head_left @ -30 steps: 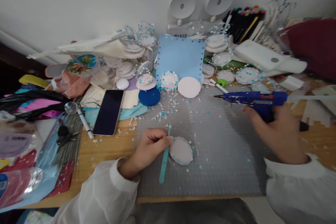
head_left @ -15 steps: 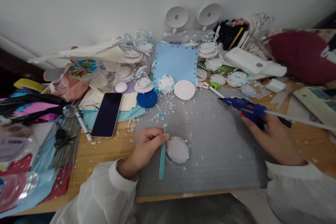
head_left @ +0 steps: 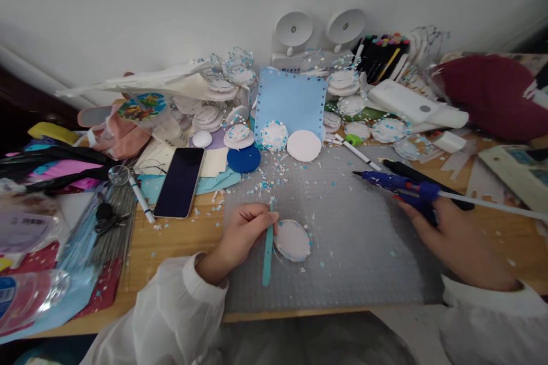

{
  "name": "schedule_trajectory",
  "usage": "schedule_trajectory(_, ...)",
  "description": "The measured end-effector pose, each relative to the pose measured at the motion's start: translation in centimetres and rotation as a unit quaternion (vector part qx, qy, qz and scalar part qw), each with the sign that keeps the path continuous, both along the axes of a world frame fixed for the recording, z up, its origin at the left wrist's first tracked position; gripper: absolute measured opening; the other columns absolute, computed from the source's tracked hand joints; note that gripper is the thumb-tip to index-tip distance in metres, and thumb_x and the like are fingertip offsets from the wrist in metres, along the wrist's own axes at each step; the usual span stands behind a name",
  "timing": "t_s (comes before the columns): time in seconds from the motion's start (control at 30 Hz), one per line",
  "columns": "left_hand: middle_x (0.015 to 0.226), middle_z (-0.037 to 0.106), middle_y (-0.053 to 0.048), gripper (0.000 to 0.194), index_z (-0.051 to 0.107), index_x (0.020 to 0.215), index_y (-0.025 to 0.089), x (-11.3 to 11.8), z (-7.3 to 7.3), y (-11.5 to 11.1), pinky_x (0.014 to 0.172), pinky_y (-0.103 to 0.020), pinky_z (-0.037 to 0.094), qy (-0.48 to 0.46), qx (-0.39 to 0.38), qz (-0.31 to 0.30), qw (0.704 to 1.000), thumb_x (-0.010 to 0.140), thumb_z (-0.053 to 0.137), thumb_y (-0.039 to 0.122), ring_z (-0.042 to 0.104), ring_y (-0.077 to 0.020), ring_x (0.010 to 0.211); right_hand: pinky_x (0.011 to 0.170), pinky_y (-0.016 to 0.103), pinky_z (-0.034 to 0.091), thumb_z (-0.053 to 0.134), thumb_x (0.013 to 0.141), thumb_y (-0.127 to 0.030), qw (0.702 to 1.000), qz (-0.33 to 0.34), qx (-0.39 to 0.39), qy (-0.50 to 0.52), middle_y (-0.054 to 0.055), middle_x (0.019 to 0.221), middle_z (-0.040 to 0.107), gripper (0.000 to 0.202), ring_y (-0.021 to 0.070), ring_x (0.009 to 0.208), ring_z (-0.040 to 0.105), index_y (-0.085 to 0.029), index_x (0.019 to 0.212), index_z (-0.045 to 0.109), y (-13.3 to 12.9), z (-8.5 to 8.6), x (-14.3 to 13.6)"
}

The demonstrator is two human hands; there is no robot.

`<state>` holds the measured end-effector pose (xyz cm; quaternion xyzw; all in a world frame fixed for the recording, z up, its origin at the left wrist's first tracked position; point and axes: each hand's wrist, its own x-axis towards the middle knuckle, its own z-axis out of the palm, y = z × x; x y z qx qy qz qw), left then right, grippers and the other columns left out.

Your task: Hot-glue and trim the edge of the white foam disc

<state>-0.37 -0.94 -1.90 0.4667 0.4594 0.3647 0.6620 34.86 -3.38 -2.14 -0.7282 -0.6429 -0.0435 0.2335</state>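
Note:
My left hand (head_left: 244, 235) is closed in a pinch on a flat teal stick (head_left: 268, 256) that points down toward the mat's front edge. Right beside its fingertips is a white oval disc (head_left: 293, 240) with blue and white bits round its rim; whether the fingers also grip it I cannot tell. My right hand (head_left: 462, 242) is wrapped round a blue glue gun (head_left: 396, 183), its nozzle pointing left over the grey mat. A long white glue stick (head_left: 492, 204) sticks out of the gun's back end.
Paper scraps lie on the grey cutting mat (head_left: 342, 274). A light-blue panel (head_left: 291, 100), a white disc (head_left: 303, 145) and a dark blue disc (head_left: 244, 158) stand behind. Left are a phone (head_left: 180, 182) and a plastic bottle (head_left: 36, 291); a black pen (head_left: 406, 174) lies right.
My right hand has brought the glue gun a little nearer to me, and more of the black pen behind it shows. The left hand keeps its pinch on the teal stick.

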Motion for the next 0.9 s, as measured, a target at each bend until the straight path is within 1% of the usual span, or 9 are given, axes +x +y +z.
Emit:
schedule_trajectory(0.17,0.038,0.033,0.006,0.035,0.06,0.052,0.014,0.0,0.0,0.0,0.04,-0.024,0.013,-0.015,0.008,-0.001,1.0,0.078,0.061,0.036,0.024,-0.0057,0.037,0.056,0.041,0.04,0.069,0.067,-0.04,0.976,0.025,-0.071,-0.205,0.014,0.077,0.066,0.02,0.0322,0.067,0.064,-0.024,0.07,0.056,-2.2,-0.7,3.3)
schedule_trajectory(0.27,0.035,0.032,0.007,0.035,0.063,0.053,0.013,0.0,0.2,0.1,0.04,-0.024,0.015,-0.028,0.013,-0.001,1.0,0.079,0.06,0.036,0.024,-0.0055,0.035,0.05,0.043,0.036,0.068,0.062,-0.058,0.967,0.045,-0.084,-0.236,0.012,0.064,0.065,0.032,0.03,0.05,0.059,-0.027,0.066,0.06,-4.0,0.4,4.1)
schedule_trajectory(0.33,0.034,0.032,0.007,0.034,0.064,0.054,0.013,0.1,0.3,0.2,0.041,-0.023,0.018,-0.032,0.017,0.008,0.999,0.08,0.059,0.035,0.025,-0.0055,0.035,0.054,0.044,0.042,0.056,0.074,-0.06,0.964,0.157,-0.035,-0.213,0.011,0.08,0.071,0.033,0.0288,0.06,0.064,-0.031,0.087,0.065,-4.3,2.4,2.3)
schedule_trajectory(0.4,0.034,0.033,0.007,0.035,0.065,0.055,0.013,0.2,0.4,0.2,0.043,-0.023,0.022,-0.033,0.019,0.021,0.999,0.081,0.059,0.035,0.026,-0.0053,0.035,0.071,0.043,0.049,0.041,0.091,-0.039,0.938,0.275,-0.033,-0.208,0.011,0.106,0.069,0.03,0.0258,0.087,0.067,-0.027,0.11,0.06,-3.6,5.1,-1.3)
schedule_trajectory(0.47,0.035,0.033,0.008,0.034,0.067,0.058,0.012,0.2,0.5,0.2,0.046,-0.023,0.027,-0.035,0.018,0.028,0.999,0.082,0.059,0.036,0.027,-0.0052,0.036,0.076,0.042,0.047,0.029,0.095,-0.023,0.893,0.387,0.02,-0.229,0.009,0.106,0.069,0.034,0.0244,0.093,0.064,-0.023,0.11,0.06,-2.2,7.4,-5.5)
schedule_trajectory(0.53,0.035,0.032,0.008,0.034,0.069,0.063,0.012,0.2,0.5,0.3,0.047,-0.023,0.027,-0.043,0.014,0.026,0.999,0.083,0.058,0.036,0.026,-0.0053,0.037,0.082,0.042,0.045,0.026,0.096,-0.014,0.861,0.444,0.058,-0.239,0.008,0.102,0.07,0.037,0.0235,0.094,0.062,-0.019,0.105,0.062,-0.5,8.7,-9.5)
schedule_trajectory(0.7,0.037,0.034,0.007,0.042,0.051,0.048,0.014,0.1,0.1,0.5,0.044,-0.023,0.021,-0.094,0.002,0.054,0.994,0.084,0.059,0.034,0.026,-0.0048,0.038,0.082,0.037,0.048,0.041,0.094,-0.011,0.795,0.554,0.135,-0.208,0.006,0.106,0.069,0.027,0.0194,0.096,0.06,-0.015,0.111,0.061,3.3,7.2,-15.3)
schedule_trajectory(0.77,0.038,0.034,0.007,0.046,0.041,0.045,0.016,0.0,-0.1,0.6,0.043,-0.022,0.019,-0.124,-0.004,0.073,0.99,0.082,0.06,0.033,0.026,-0.0044,0.038,0.082,0.036,0.05,0.044,0.093,-0.013,0.776,0.581,0.146,-0.196,0.005,0.104,0.068,0.022,0.0187,0.096,0.06,-0.016,0.106,0.062,4.5,6.1,-16.4)
schedule_trajectory(0.9,0.04,0.035,0.007,0.042,0.04,0.049,0.016,0.1,-0.3,0.6,0.041,-0.022,0.015,-0.157,-0.014,0.088,0.984,0.082,0.06,0.031,0.025,-0.0042,0.039,0.083,0.035,0.052,0.05,0.091,-0.013,0.751,0.604,0.191,-0.185,0.005,0.098,0.069,0.015,0.0182,0.093,0.061,-0.014,0.099,0.062,6.1,4.9,-17.7)
